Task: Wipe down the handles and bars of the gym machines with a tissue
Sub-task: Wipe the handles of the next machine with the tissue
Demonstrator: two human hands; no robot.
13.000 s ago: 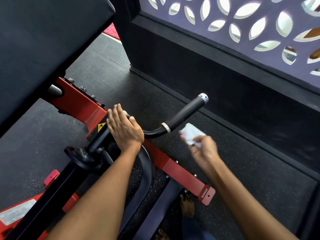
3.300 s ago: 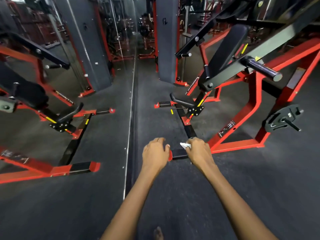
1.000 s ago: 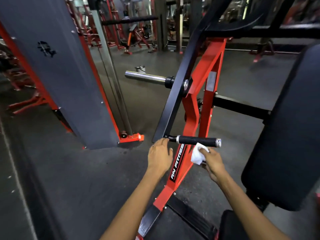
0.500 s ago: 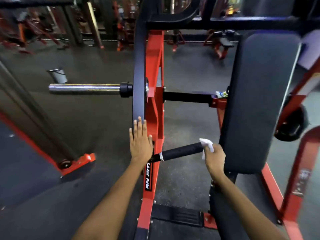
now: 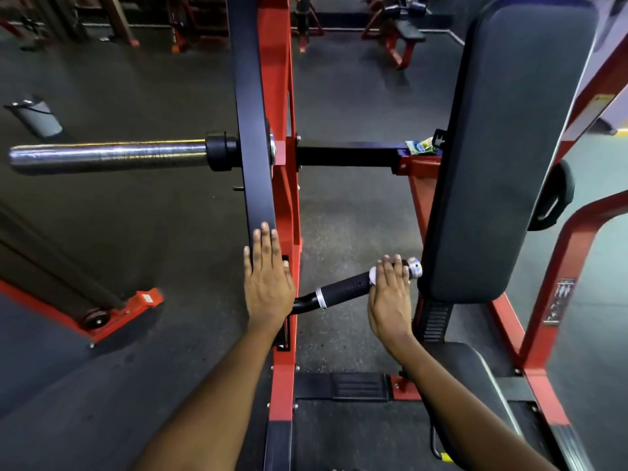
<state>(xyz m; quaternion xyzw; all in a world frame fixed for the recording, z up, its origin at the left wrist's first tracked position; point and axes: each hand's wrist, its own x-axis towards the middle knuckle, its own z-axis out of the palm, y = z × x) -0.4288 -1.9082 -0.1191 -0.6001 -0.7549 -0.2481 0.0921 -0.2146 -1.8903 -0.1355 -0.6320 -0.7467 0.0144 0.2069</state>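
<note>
No lettering is reading legibly. The right hand (image 5: 389, 294) is curling over one black handle (image 5: 343, 289), pressing one white tissue (image 5: 373, 276) against it; the left hand (image 5: 268, 282) is resting flat, fingers straight, on the black bar (image 5: 253, 130).

At frame centre the left hand (image 5: 268, 287) lies flat on the upright lever arm (image 5: 253, 130). Right of it, the handle (image 5: 343, 290) — right hand (image 5: 389, 294) and tissue (image 5: 372, 276) on it — ends just beside the back pad (image 5: 509, 147). The weight peg (image 5: 108, 156) juts toward the left edge.
</note>
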